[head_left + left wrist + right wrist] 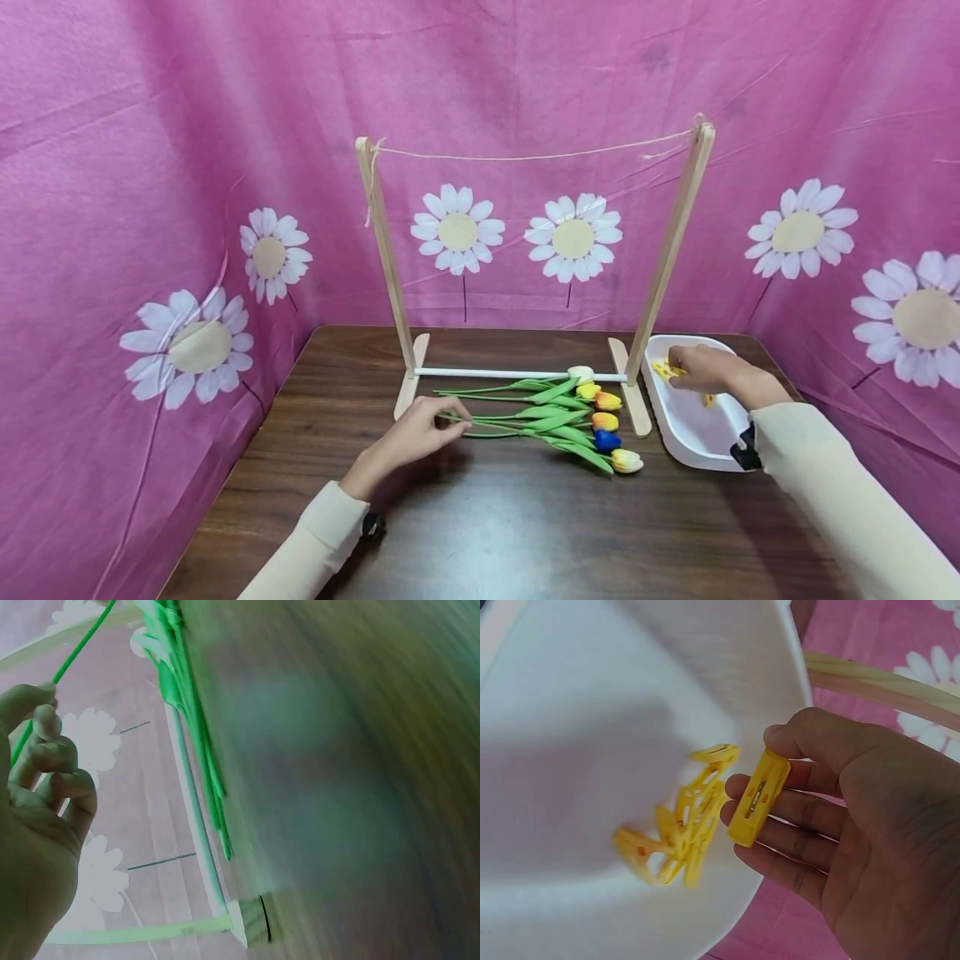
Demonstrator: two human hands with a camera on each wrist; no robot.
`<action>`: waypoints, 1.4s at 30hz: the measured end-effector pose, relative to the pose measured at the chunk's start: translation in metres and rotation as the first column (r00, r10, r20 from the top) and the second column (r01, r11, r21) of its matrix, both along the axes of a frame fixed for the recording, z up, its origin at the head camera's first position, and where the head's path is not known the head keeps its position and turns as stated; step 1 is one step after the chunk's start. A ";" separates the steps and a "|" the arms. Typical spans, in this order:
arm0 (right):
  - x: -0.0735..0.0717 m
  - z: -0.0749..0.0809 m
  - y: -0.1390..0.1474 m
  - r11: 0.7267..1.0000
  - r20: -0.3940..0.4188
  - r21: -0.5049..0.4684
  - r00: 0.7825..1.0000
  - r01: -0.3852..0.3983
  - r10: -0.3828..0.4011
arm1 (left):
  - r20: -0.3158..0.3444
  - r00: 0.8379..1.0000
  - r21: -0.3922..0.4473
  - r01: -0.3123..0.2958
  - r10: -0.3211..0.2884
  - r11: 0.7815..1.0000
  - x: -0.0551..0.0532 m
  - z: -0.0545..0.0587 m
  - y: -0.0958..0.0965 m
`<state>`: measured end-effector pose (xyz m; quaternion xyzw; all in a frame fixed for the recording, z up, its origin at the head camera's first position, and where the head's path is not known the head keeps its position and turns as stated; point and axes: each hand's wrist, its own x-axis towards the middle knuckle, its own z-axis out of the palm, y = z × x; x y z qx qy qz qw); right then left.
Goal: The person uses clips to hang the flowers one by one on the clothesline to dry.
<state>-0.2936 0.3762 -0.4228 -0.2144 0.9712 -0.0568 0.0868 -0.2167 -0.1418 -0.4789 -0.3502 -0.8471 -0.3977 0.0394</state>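
Note:
Several artificial tulips [551,417] with green stems lie side by side on the table, their white, yellow, orange and blue heads to the right. My left hand [427,429] is at the stem ends; in the left wrist view its thumb and fingertips pinch one green tulip stem [82,645]. Which flower head belongs to that stem is hard to tell. Over the white tray [686,446], my right hand [705,368] holds a yellow clothespin [759,799] between thumb and fingers. More yellow clothespins [694,821] lie in a heap inside the tray, below the fingers.
Behind the tulips stands a wooden frame [675,242] with two posts, a white bottom rod [487,374] and a thin string [525,157] tied across the top. The tray stands beside its right foot. A pink cloth [517,75] with daisies surrounds the brown table [480,533].

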 end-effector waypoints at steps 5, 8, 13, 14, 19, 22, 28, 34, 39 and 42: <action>0.001 0.009 -0.003 0.999 -0.020 -0.039 0.999 0.030 -0.031 | 0.138 0.990 0.166 -0.044 0.021 0.985 0.004 0.008 0.005; 0.005 0.015 -0.005 0.995 -0.020 -0.065 0.997 0.074 -0.075 | 0.220 0.975 0.261 -0.065 0.006 0.963 0.006 0.012 0.010; 0.010 0.022 -0.007 0.987 -0.022 -0.112 0.993 0.112 -0.115 | 0.260 0.948 0.482 0.035 -0.181 0.876 0.006 0.017 0.021; 0.011 0.023 -0.007 0.986 -0.017 -0.123 0.993 0.116 -0.119 | 0.250 0.939 0.526 0.073 -0.236 0.848 0.005 0.018 0.023; 0.013 0.024 -0.007 0.978 0.010 -0.145 0.989 0.149 -0.149 | 0.203 0.901 0.626 0.182 -0.384 0.758 0.003 0.021 0.036; 0.013 0.023 -0.008 0.972 0.008 -0.156 0.985 0.173 -0.174 | 0.232 0.908 0.628 0.135 -0.350 0.767 0.004 0.024 0.041; 0.014 0.024 -0.015 0.962 -0.033 -0.209 0.982 0.177 -0.188 | 0.316 0.913 0.607 0.014 -0.257 0.795 0.009 0.032 0.048; 0.016 0.033 -0.025 0.959 -0.028 -0.242 0.986 0.150 -0.162 | 0.240 0.931 0.613 0.074 -0.274 0.787 0.009 0.037 0.054; 0.020 0.045 -0.035 0.955 -0.001 -0.275 0.993 0.115 -0.119 | 0.276 0.927 0.591 0.045 -0.254 0.806 0.010 0.040 0.058; 0.023 0.053 -0.042 0.952 0.000 -0.293 0.996 0.085 -0.089 | 0.310 0.922 0.581 0.009 -0.231 0.814 0.011 0.043 0.060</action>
